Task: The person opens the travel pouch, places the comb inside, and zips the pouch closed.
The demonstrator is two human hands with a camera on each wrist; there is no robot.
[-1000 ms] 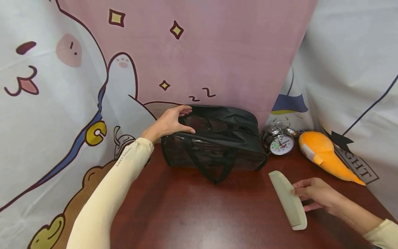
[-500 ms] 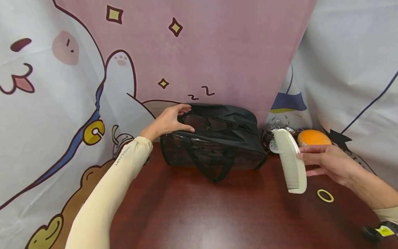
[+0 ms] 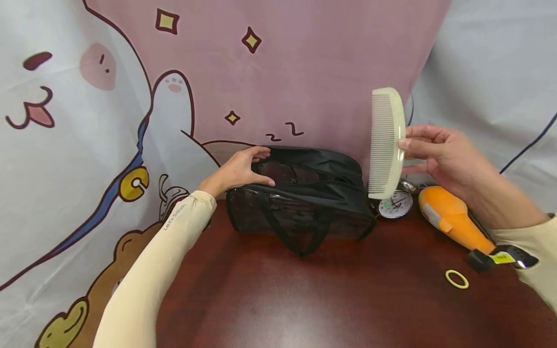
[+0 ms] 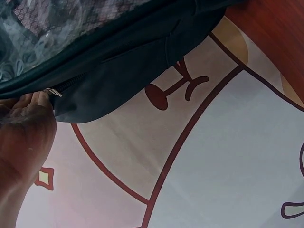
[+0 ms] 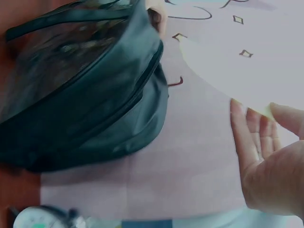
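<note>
My right hand [image 3: 450, 159] pinches a pale green comb [image 3: 386, 145] by its curved back. The comb stands almost upright in the air, right of a black bag [image 3: 344, 193], its teeth facing left. In the right wrist view the comb looks washed out beside the right hand [image 5: 273, 156]. The bag has see-through panels, hanging straps and an unzipped top. At the left end of that opening is my left hand [image 3: 241, 168], thumb on the front edge and fingers at the back edge, spread apart. A zipper pull [image 4: 53, 91] lies by its fingers in the left wrist view.
A twin-bell alarm clock [image 3: 395, 205] stands right of the bag, partly behind the comb. Next to it lies an orange plush object [image 3: 448, 210]. A yellow ring [image 3: 457, 279] rests on the reddish-brown table [image 3: 270, 295]. Printed cloth [image 3: 313, 72] hangs close behind the bag.
My right hand has lifted the comb from low over the table at the right, upward and slightly left, to above the clock. The ring came into view. My left hand stays at the bag's opening.
</note>
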